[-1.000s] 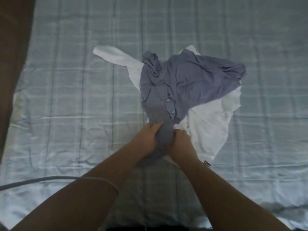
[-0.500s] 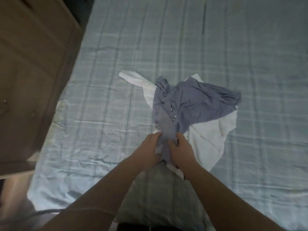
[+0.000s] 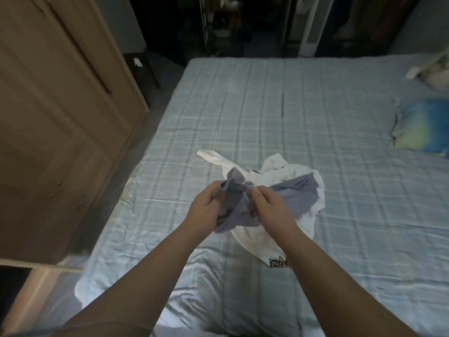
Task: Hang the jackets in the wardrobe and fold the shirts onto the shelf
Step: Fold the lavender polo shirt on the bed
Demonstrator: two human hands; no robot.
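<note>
Centre frame: my left hand (image 3: 206, 207) and right hand (image 3: 269, 205), grip clamped on the bunched grey shirt (image 3: 298, 193), over the white shirt (image 3: 257, 242) on the bed (image 3: 267, 105). I should find both shoulders, then lift clear.

A pale blue checked bed sheet (image 3: 291, 113) fills most of the view, creased towards the near end. By its right edge lies a blue and yellow pillow (image 3: 422, 127) (blurred), with a pale bundle (image 3: 435, 74) beyond it, too unclear to name. Past the far end stands a white upright column (image 3: 309, 27).
</note>
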